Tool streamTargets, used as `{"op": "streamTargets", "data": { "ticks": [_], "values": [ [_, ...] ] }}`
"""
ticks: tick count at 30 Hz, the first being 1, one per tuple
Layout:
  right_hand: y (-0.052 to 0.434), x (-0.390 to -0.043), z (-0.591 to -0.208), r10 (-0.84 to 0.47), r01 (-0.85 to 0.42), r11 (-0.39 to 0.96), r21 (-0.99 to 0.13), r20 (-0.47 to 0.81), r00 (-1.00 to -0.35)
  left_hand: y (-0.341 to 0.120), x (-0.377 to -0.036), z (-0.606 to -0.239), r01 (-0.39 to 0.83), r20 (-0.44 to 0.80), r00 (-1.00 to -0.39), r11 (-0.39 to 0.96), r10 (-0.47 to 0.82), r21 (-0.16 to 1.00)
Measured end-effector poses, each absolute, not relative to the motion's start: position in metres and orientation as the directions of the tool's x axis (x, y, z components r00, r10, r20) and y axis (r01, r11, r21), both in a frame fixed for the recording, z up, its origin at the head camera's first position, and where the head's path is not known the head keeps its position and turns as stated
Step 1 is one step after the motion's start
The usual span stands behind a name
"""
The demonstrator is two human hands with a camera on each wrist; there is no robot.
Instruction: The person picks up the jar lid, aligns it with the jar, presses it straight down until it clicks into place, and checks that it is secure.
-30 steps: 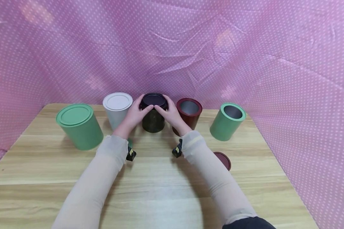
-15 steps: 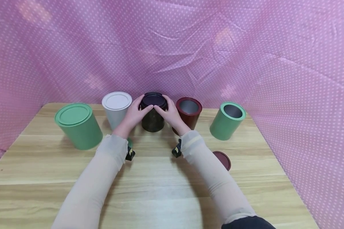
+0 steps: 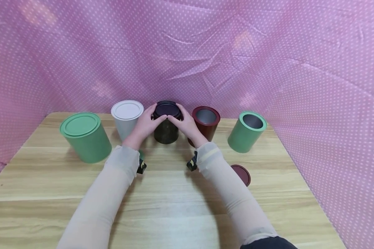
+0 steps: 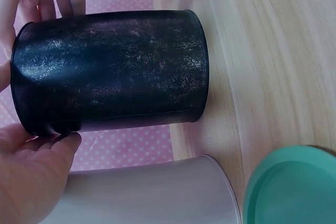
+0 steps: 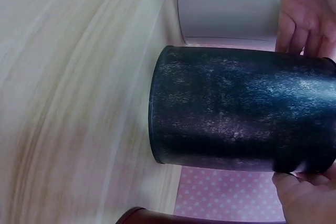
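Black can [image 3: 166, 132] stands upright at 12 o'clock on the table [image 3: 168, 207], close to the far edge, pink dotted cloth [image 3: 187, 62] behind it. Left hand [image 3: 144, 126] and right hand [image 3: 188, 125] are both clamped round its upper wall and rim, left at 9, right at 3, thumbs nearly meeting at 6. Its black lid [image 3: 167, 109] is on top; can't tell if it's fully seated. Clock centred on that can: white can [image 3: 126, 121] near at 9, open dark red can [image 3: 207, 128] near at 3, lidded green can [image 3: 88, 141] further out at 9, open green can [image 3: 242, 141] further out at 3, dark red lid [image 3: 241, 175] flat at 4, green lid [image 4: 296, 190] between 7 and 8. Risks, my read: uneven thumb pressure could cock the lid or tip the can towards 12, and a slide that way runs out of table fast. Gaps at 9 and 3 are tight, so a wide release could knock the white or dark red can. Dark wall looks smooth; weak squeeze might slip.
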State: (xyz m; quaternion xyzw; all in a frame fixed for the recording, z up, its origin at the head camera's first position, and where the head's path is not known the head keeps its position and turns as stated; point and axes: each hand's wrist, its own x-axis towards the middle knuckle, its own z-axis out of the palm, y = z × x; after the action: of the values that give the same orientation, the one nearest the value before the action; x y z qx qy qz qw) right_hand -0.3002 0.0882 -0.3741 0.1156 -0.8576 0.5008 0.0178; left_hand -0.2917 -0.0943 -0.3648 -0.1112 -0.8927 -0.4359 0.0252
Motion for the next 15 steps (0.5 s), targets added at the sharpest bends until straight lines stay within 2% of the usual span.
{"op": "streamTargets", "data": {
  "ticks": [15],
  "values": [
    [0.0847, -0.3022, -0.3674, -0.164, -0.123, 0.495, -0.860, 0.047, -0.985, -0.0982, -0.3005, -0.3632, 0.196, 0.110, -0.978, 0.618, 0.175, 0.761]
  ]
}}
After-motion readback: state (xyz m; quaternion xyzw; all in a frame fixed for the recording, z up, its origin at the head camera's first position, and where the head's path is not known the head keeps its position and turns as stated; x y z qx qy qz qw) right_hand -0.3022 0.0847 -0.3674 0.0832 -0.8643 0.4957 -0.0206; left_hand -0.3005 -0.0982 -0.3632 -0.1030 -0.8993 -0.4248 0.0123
